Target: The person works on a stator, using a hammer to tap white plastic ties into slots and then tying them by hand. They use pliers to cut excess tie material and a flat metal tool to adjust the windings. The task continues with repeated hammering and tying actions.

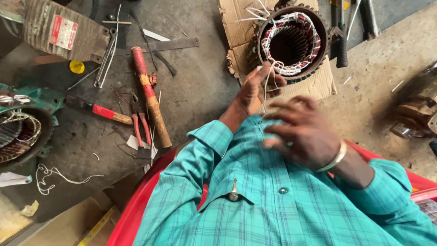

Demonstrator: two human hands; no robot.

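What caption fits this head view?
Left hand pulls white string from a motor stator; blurred right hand is raised alongside.

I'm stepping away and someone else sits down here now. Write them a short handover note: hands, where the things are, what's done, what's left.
Left hand: raised, fingers pinching a white cord that runs up to the motor stator.
Right hand: open, blurred, holds nothing, hovering just below the left.
The stator sits on cardboard on the floor ahead; its windings already carry white lacing around the rim, with loose cord ends sticking out at the top left.
Pliers and a wooden stick lie to the left.
Left: the loose cord ends are not yet tied off or trimmed.
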